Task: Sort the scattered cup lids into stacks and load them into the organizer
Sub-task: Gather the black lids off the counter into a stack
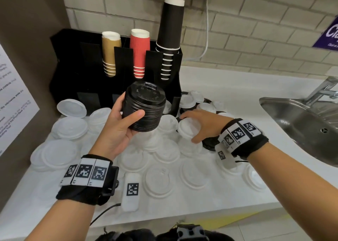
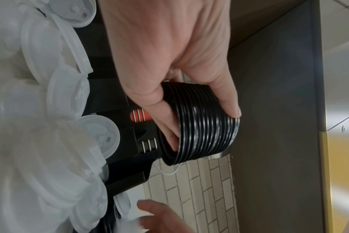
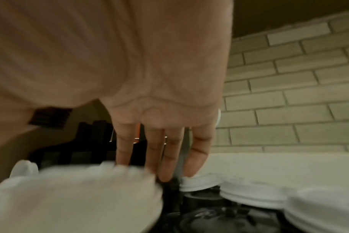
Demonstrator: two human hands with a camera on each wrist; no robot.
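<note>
My left hand [image 1: 128, 112] grips a tall stack of black lids [image 1: 144, 111] by its side, lifted above the counter in front of the black organizer [image 1: 87, 67]. In the left wrist view the thumb and fingers [image 2: 227, 100] wrap the ribbed black stack [image 2: 205, 123]. My right hand [image 1: 197, 125] reaches over a white domed lid [image 1: 188, 129] with its fingers [image 3: 163, 157] straight; the blurred white lid [image 3: 76, 197] lies just below them. Many white lids [image 1: 161, 182] lie scattered over the counter. A few black lids [image 1: 210, 143] sit under my right wrist.
The organizer holds gold cups [image 1: 110, 52], red cups [image 1: 140, 52] and a tall black cup stack [image 1: 171, 30]. A steel sink [image 1: 265, 101] with a faucet [image 1: 323, 89] is to the right. A white tagged device [image 1: 131, 191] lies near the front edge. A brown wall closes the left side.
</note>
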